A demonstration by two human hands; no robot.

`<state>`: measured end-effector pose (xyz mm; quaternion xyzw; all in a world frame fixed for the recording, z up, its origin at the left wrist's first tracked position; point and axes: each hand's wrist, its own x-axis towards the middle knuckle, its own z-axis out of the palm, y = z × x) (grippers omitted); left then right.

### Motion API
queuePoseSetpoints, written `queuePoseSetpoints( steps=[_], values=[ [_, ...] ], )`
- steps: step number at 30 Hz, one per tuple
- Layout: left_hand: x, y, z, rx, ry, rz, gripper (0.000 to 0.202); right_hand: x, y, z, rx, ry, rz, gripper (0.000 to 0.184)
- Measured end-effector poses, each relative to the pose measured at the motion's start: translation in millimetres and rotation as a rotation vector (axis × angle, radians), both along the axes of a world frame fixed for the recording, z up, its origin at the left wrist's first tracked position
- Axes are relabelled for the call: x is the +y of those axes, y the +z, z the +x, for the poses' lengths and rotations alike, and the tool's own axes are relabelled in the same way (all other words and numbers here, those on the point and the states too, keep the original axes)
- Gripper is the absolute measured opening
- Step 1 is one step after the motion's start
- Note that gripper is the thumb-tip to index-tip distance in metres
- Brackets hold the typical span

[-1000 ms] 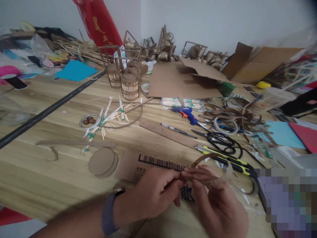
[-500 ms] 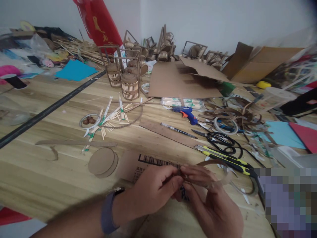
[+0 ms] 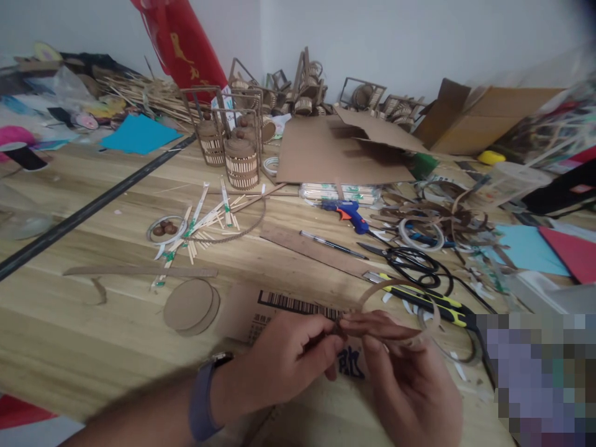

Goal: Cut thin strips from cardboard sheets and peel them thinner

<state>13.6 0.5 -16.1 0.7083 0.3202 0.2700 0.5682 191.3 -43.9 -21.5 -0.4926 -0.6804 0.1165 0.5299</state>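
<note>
A thin brown strip [image 3: 436, 318], probably cardboard or paper, curves in a loop behind and over my right hand [image 3: 412, 382]. The fingers of that hand are closed on the strip. My left hand [image 3: 291, 354], with a watch on its wrist, pinches what seems to be the strip's other end; fingers hide most of it. Both sets of fingertips meet over a printed cardboard piece [image 3: 239, 313] with a barcode. Left of that piece, two overlapping cardboard discs [image 3: 189, 305] lie on the wooden table. A long narrow strip [image 3: 139, 271] rests just beyond them.
A yellow-black utility knife [image 3: 419, 297], black scissors [image 3: 419, 261], a pen [image 3: 333, 244] and a blue glue gun [image 3: 349, 213] lie beyond my hands. Sticks, a tape roll [image 3: 151, 231] holding brown beads, and small slatted baskets [image 3: 242, 164] stand farther back. Cardboard sheets are behind.
My right hand has shifted slightly right and turned, its fingers straighter. The strip's loop now stands higher and wider. More blue-black lettering shows on the cardboard between my hands.
</note>
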Motion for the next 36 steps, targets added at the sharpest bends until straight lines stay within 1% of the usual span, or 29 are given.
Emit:
queuePoseSetpoints(
  steps=[4,7,10,12,14,18,20,22,23,26,28,29,31,33,34,36],
  values=[
    [1.6,3.1,0.5,0.000,0.014,-0.037,0.034,1.0,-7.2,0.9,0.040,0.039,0.020,0.014],
    [2.3,4.8,1.3,-0.005,0.032,-0.061,0.034,1.6,-8.6,2.7,-0.098,0.003,0.054,0.014],
    [1.7,4.5,2.1,0.007,0.055,-0.049,0.031,3.1,-4.4,1.5,-0.242,-0.030,0.086,0.008],
    [1.0,3.6,2.6,0.014,0.063,-0.025,0.029,3.7,-2.3,-0.7,-0.261,-0.041,0.097,0.007],
    [0.4,2.6,3.2,0.025,0.068,0.016,0.029,3.1,-3.0,-2.6,-0.226,-0.054,0.074,0.008],
    [0.0,2.1,3.6,0.030,0.019,0.097,0.031,-0.5,-6.8,-2.9,-0.088,-0.088,-0.085,0.011],
    [0.5,2.5,3.0,0.027,-0.001,0.120,0.032,-1.5,-4.9,-3.3,0.028,-0.075,-0.160,0.011],
    [1.3,3.2,1.8,0.030,-0.009,0.141,0.033,-0.8,-0.1,-4.8,0.207,-0.041,-0.227,0.007],
    [1.7,3.6,1.2,0.029,-0.014,0.152,0.034,0.1,2.5,-5.8,0.307,-0.022,-0.274,0.008],
    [2.6,5.5,-0.1,-0.010,-0.040,0.157,0.036,4.9,7.1,-7.5,0.609,0.035,-0.474,0.021],
    [2.5,6.7,-0.2,-0.041,-0.072,0.131,0.037,10.0,7.1,-6.6,0.810,0.072,-0.570,0.027],
    [2.2,7.1,0.0,-0.053,-0.087,0.113,0.037,13.0,6.8,-5.3,0.901,0.084,-0.584,0.029],
    [1.2,7.2,0.6,-0.067,-0.101,0.064,0.038,18.8,6.5,-1.5,1.019,0.070,-0.559,0.031],
    [0.1,6.2,1.1,-0.077,-0.089,-0.008,0.038,22.8,7.3,3.5,1.016,0.023,-0.511,0.030],
    [-0.3,5.2,1.3,-0.076,-0.072,-0.048,0.038,23.6,8.2,6.1,0.967,-0.008,-0.486,0.029],
    [-0.7,2.6,1.6,-0.074,-0.036,-0.133,0.040,22.6,11.8,10.6,0.787,-0.051,-0.440,0.024]
  ],
)
